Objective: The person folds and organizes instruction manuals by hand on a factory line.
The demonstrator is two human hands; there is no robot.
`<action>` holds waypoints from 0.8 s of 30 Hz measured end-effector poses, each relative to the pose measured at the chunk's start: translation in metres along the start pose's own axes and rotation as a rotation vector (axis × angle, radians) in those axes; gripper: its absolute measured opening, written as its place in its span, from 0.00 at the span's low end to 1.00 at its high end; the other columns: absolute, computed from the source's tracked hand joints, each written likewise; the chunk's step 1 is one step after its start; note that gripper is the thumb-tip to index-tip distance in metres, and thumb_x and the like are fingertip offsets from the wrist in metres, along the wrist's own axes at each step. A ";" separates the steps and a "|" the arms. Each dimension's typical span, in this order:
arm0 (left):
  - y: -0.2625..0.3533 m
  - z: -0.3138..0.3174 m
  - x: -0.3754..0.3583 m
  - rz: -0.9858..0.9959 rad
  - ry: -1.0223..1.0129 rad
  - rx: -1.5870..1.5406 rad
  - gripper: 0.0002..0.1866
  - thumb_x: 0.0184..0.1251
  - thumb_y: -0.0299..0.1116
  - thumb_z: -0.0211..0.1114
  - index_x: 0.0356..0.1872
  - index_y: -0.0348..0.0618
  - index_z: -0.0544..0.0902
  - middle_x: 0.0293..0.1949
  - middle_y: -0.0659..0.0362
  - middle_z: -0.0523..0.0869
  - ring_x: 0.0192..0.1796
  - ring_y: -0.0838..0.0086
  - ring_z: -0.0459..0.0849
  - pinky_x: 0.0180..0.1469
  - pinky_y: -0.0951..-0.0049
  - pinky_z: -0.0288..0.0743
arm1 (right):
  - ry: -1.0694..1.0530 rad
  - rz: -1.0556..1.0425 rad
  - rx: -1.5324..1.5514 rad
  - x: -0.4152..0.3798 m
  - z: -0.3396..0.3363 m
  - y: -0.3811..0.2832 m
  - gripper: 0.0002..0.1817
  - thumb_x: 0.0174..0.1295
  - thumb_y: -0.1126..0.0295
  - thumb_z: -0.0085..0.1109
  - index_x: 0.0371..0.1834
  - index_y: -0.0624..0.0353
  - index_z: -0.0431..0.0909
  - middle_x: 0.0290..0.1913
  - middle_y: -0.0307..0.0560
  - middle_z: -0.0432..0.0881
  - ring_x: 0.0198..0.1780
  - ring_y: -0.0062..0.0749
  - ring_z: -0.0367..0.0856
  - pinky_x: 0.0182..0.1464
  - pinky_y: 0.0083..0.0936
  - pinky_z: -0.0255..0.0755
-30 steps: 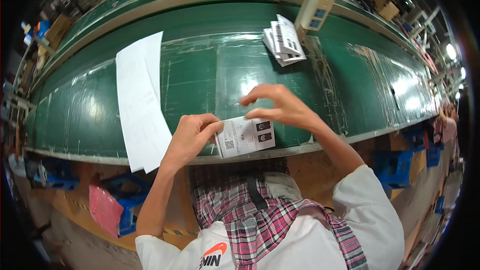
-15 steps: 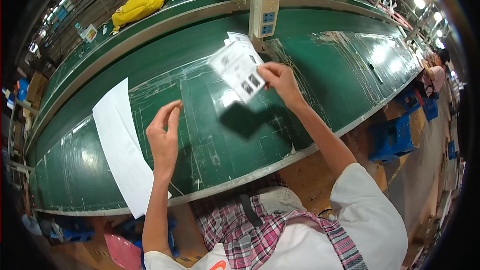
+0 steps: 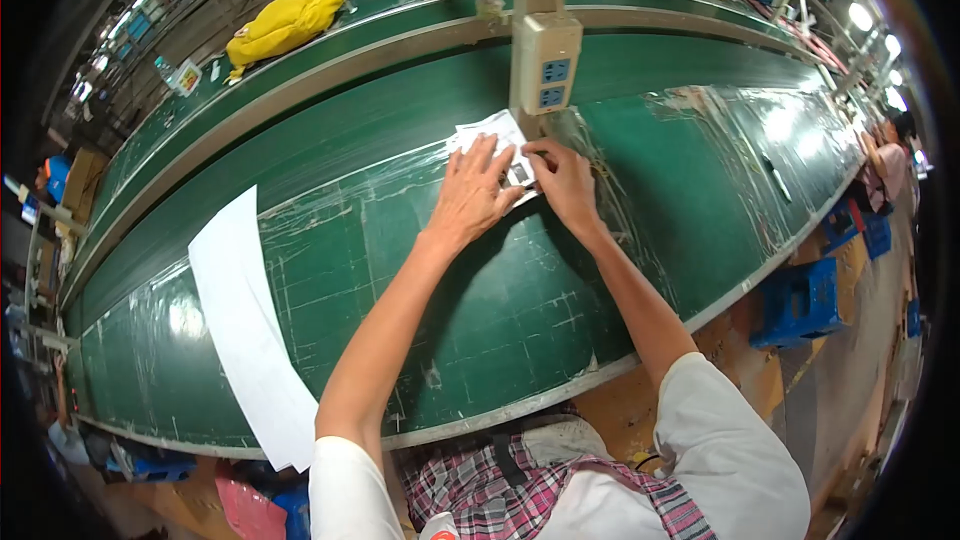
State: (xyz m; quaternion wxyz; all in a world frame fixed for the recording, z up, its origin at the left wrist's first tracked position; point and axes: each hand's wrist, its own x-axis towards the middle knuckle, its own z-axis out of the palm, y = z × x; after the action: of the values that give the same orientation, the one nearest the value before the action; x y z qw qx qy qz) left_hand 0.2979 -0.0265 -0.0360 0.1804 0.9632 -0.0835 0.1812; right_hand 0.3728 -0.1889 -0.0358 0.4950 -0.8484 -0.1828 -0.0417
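Printed white sheets (image 3: 500, 126) lie in a small pile at the foot of the post, at the back of the green tabletop. My left hand (image 3: 470, 192) rests on them with its fingers spread, covering much of the print. At the pile's right edge, my right hand (image 3: 566, 186) has thumb and fingers pinched on a printed sheet. Part of a dark printed square shows between the two hands. Off to the left, long white paper sheets (image 3: 238, 290) overlap and reach over the table's front edge.
A socket box (image 3: 551, 65) is fixed to the post just behind my hands. Farther back, a yellow bag (image 3: 285, 28) lies on a raised shelf. Blue stools (image 3: 798, 302) stand on the floor at right, near another person (image 3: 888, 162). A pen (image 3: 776, 178) lies on the table's right part.
My right hand has lowered the printed sheet onto the others by the post. My left hand has moved right and forward from above the table onto the sheets, its fingers now spread.
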 end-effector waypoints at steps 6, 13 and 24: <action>-0.005 0.021 -0.011 0.004 0.074 -0.039 0.34 0.67 0.52 0.64 0.69 0.44 0.73 0.72 0.44 0.66 0.75 0.48 0.64 0.74 0.38 0.54 | -0.030 -0.140 -0.379 -0.004 -0.004 0.004 0.11 0.67 0.60 0.58 0.48 0.46 0.85 0.30 0.51 0.85 0.33 0.51 0.85 0.39 0.46 0.74; -0.023 0.050 -0.015 0.012 0.063 -0.066 0.38 0.72 0.60 0.55 0.74 0.47 0.65 0.79 0.47 0.56 0.82 0.55 0.50 0.79 0.40 0.39 | -0.133 -0.238 -0.347 -0.001 0.000 0.014 0.12 0.69 0.67 0.58 0.53 0.50 0.83 0.41 0.51 0.86 0.39 0.41 0.85 0.42 0.35 0.75; 0.067 -0.123 -0.229 -0.204 0.326 0.155 0.23 0.56 0.20 0.58 0.55 0.41 0.81 0.66 0.48 0.73 0.73 0.57 0.68 0.75 0.47 0.54 | 0.102 -0.741 -0.212 -0.009 0.002 -0.008 0.12 0.62 0.80 0.60 0.47 0.56 0.86 0.41 0.46 0.73 0.45 0.39 0.73 0.51 0.32 0.68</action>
State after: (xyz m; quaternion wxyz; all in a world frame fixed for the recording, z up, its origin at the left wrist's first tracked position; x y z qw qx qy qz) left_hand 0.0327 -0.0198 0.0055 0.1344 0.9356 0.0591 0.3211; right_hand 0.3613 -0.1861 -0.0327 0.3645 -0.7683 -0.4465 -0.2786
